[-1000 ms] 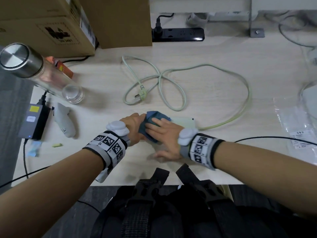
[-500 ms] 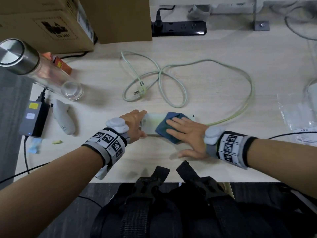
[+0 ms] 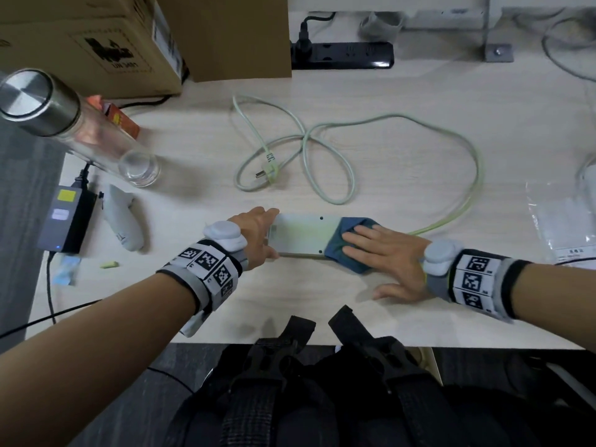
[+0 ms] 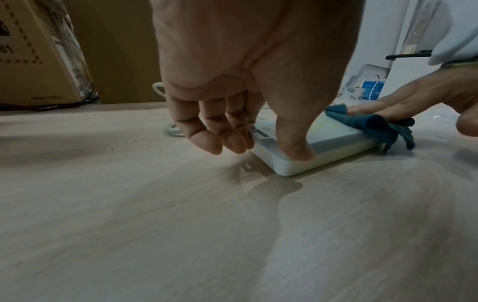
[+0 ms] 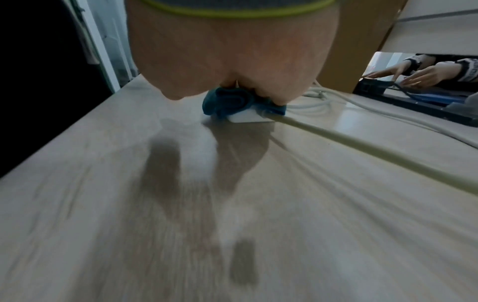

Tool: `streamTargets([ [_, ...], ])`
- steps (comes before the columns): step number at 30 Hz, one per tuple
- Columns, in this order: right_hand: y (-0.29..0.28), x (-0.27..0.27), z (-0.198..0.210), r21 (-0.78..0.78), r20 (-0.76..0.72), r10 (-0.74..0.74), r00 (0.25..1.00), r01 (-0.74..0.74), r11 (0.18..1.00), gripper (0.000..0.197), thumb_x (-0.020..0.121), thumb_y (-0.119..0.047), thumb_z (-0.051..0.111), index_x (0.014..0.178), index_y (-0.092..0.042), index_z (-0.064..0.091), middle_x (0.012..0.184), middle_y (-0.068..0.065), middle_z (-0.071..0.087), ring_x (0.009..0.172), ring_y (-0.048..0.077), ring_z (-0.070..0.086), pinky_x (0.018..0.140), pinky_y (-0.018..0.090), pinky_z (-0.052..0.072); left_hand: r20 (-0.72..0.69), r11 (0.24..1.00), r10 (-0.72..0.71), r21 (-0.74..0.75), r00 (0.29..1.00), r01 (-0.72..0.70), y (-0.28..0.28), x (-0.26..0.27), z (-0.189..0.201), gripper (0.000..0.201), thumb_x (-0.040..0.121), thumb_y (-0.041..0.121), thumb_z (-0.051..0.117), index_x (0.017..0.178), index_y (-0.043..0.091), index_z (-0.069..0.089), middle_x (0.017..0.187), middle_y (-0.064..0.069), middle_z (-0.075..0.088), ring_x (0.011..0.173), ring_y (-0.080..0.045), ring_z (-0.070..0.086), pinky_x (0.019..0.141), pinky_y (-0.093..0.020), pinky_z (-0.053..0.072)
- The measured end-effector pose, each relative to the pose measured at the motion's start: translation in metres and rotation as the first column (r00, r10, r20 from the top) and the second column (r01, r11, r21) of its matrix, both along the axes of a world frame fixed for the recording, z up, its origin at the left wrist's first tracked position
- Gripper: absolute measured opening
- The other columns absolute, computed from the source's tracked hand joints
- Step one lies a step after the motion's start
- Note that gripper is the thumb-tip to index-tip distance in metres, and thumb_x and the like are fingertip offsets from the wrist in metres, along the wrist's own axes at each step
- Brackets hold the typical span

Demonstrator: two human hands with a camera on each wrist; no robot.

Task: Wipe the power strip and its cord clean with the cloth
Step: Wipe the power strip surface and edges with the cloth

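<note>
**A:** What is found nearest the wearer?

**B:** A pale wood-grain desk [image 3: 419, 91] is seen from above, with two bare forearms reaching over its near edge. A pale green, flat rectangular power strip [image 3: 301, 233] is laid flat on the desk between the hands, its smooth underside turned up.

**A:** How is it being held?

**B:** Its left end is pinched by the left hand [image 3: 254, 235]. In the left wrist view the thumb [image 4: 294, 139] is pressed on the top face and the curled fingers are set against the end. The right hand [image 3: 388, 253] is laid flat, fingers straight and slightly spread, and a crumpled dark teal cloth [image 3: 350, 245] is pressed under them onto the strip's right end. The cloth is draped over the strip's near edge. The right thumb is rested on the desk, apart from the cloth.

**A:** And further back?

**B:** The strip's pale green cord [image 3: 464, 150] is run from its right end in a wide curve, then looped loosely mid-desk, where its plug [image 3: 269, 171] is laid. To the left, a grey power adapter [image 3: 66, 217], a white handheld controller [image 3: 124, 224] and a clear glass bottle with a steel cap [image 3: 64, 121] are seen. At the far edge, brown cardboard boxes [image 3: 96, 43] and a black power strip [image 3: 343, 56] are placed.
</note>
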State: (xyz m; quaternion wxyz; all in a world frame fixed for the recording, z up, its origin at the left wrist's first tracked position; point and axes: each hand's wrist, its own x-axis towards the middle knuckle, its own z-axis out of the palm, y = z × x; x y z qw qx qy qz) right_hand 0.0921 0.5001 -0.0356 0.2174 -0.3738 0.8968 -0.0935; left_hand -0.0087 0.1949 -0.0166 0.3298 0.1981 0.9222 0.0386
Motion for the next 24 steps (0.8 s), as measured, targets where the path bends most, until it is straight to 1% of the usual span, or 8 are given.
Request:
streamTargets([
  [4, -0.040, -0.010, -0.003, -0.036, -0.023, -0.010, 1.000, 0.009, 0.999, 0.086, 0.087, -0.070, 0.033, 0.151, -0.015, 0.018, 0.159, 0.006, 0.011, 0.147, 0.027, 0.007, 0.118, 0.048, 0.008, 0.001, 1.000, 0.024, 0.008, 1.000, -0.024, 0.000, -0.001, -0.001, 0.075, 0.074, 0.043, 0.076, 0.135, 0.028, 0.036, 0.120, 0.005, 0.053, 0.100, -0.025, 0.058, 0.081, -0.038, 0.048],
  [8, -0.107, -0.029, -0.003, -0.012, -0.079, -0.059, 0.995, 0.058, 0.998, 0.092, 0.082, -0.075, 0.032, 0.151, -0.015, 0.021, 0.159, 0.005, 0.014, 0.147, 0.026, 0.008, 0.117, 0.042, 0.001, 0.019, 1.000, 0.009, 0.003, 1.000, -0.009, 0.003, -0.005, 0.001, 0.051, 0.074, 0.040, 0.075, 0.115, 0.026, 0.047, 0.108, 0.003, 0.056, 0.087, -0.024, 0.058, 0.075, -0.037, 0.050],
  [10, -0.123, -0.035, -0.001, 0.005, -0.085, -0.068, 0.994, 0.068, 0.998, 0.092, 0.081, -0.075, 0.028, 0.150, -0.015, 0.021, 0.159, 0.004, 0.014, 0.147, 0.026, 0.008, 0.116, 0.040, -0.002, 0.017, 1.000, -0.008, -0.002, 1.000, 0.008, 0.003, -0.005, 0.004, 0.051, 0.074, 0.043, 0.074, 0.114, 0.027, 0.047, 0.106, 0.003, 0.055, 0.086, -0.023, 0.059, 0.074, -0.037, 0.050],
  [12, -0.108, -0.033, -0.003, 0.016, -0.051, -0.055, 0.997, 0.056, 0.998, 0.089, 0.083, -0.072, 0.027, 0.151, -0.016, 0.018, 0.160, 0.003, 0.009, 0.147, 0.023, 0.003, 0.118, 0.040, -0.002, -0.003, 1.000, -0.024, -0.019, 1.000, 0.024, 0.002, -0.004, 0.003, 0.058, 0.075, 0.044, 0.073, 0.123, 0.026, 0.045, 0.111, 0.003, 0.056, 0.093, -0.025, 0.060, 0.078, -0.039, 0.051],
  [14, -0.071, -0.024, -0.003, -0.023, -0.035, -0.034, 0.999, 0.033, 0.999, 0.082, 0.089, -0.068, 0.028, 0.151, -0.016, 0.018, 0.159, 0.005, 0.010, 0.147, 0.024, 0.004, 0.119, 0.046, 0.008, -0.016, 0.999, -0.023, -0.029, 1.000, 0.022, 0.001, -0.002, 0.004, 0.070, 0.077, 0.044, 0.073, 0.135, 0.025, 0.039, 0.120, 0.004, 0.054, 0.101, -0.026, 0.059, 0.084, -0.041, 0.050],
  [17, -0.014, -0.010, 0.000, -0.029, -0.033, 0.000, 0.999, -0.001, 1.000, 0.080, 0.091, -0.067, 0.024, 0.149, -0.012, 0.018, 0.156, 0.011, 0.020, 0.144, 0.031, 0.015, 0.112, 0.055, 0.025, -0.011, 1.000, 0.002, -0.011, 1.000, -0.002, 0.000, -0.001, 0.005, 0.078, 0.077, 0.046, 0.072, 0.141, 0.027, 0.032, 0.124, 0.005, 0.052, 0.105, -0.026, 0.057, 0.085, -0.040, 0.049],
  [21, 0.009, -0.014, -0.003, 0.037, -0.008, 0.105, 0.994, -0.105, 0.994, 0.089, 0.086, -0.068, 0.040, 0.151, -0.011, 0.017, 0.158, 0.011, 0.013, 0.146, 0.032, 0.009, 0.116, 0.053, 0.016, 0.018, 0.999, 0.029, 0.014, 0.999, -0.030, -0.001, -0.001, 0.001, 0.078, 0.077, 0.044, 0.073, 0.141, 0.029, 0.030, 0.123, 0.006, 0.052, 0.103, -0.024, 0.056, 0.082, -0.037, 0.048],
  [24, -0.003, -0.024, -0.004, 0.040, -0.009, 0.144, 0.989, -0.144, 0.989, 0.093, 0.084, -0.071, 0.040, 0.152, -0.012, 0.013, 0.159, 0.011, 0.008, 0.146, 0.032, 0.005, 0.117, 0.052, 0.009, 0.019, 0.998, 0.049, 0.032, 0.999, -0.050, -0.002, -0.001, -0.003, 0.080, 0.076, 0.043, 0.074, 0.142, 0.029, 0.030, 0.125, 0.007, 0.052, 0.105, -0.023, 0.056, 0.086, -0.039, 0.048],
])
